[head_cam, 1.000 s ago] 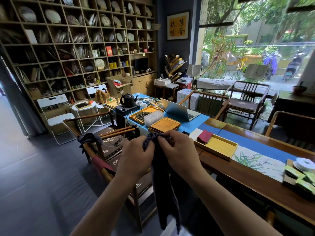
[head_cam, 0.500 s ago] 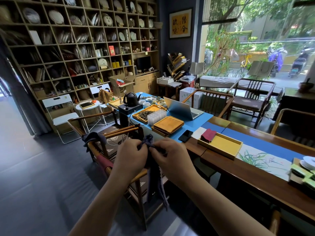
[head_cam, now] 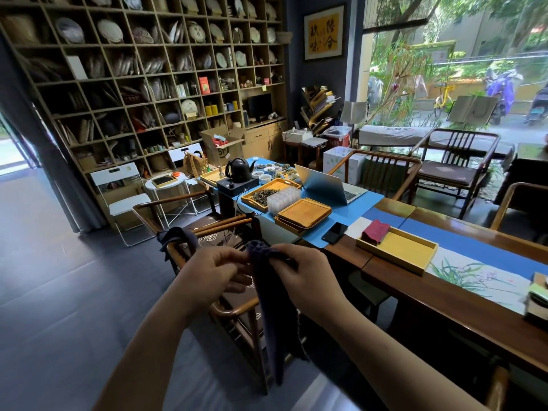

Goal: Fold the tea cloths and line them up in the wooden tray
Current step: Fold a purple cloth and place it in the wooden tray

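Head view. Item: dark blue tea cloth [head_cam: 272,315], held in the air above a wooden armchair [head_cam: 234,310], its top edge bunched between both hands and its length hanging down over the chair seat; the lower end narrows to a dark strip against the floor. Left hand [head_cam: 207,277]: thumb and fingers curled, pinching the cloth's upper left edge. Right hand [head_cam: 305,277]: fingers curled, pinching the upper right edge (fingertips largely hidden behind the knuckles).

Item: wooden tray [head_cam: 406,252], on the long wooden table [head_cam: 444,304] to the right of the hands, near the table's front edge. One folded red tea cloth [head_cam: 375,231] lies at the tray's far left corner, overhanging its rim; the rest of the tray floor shows bare yellow. A black phone [head_cam: 335,232] lies just left of the tray.

Item: another dark cloth [head_cam: 175,235], draped over the armchair's back rail, shape hard to make out.

Open floor lies to the left of the chair. The table's right end and the stacked green items [head_cam: 538,295] there are cut off by the frame edge.
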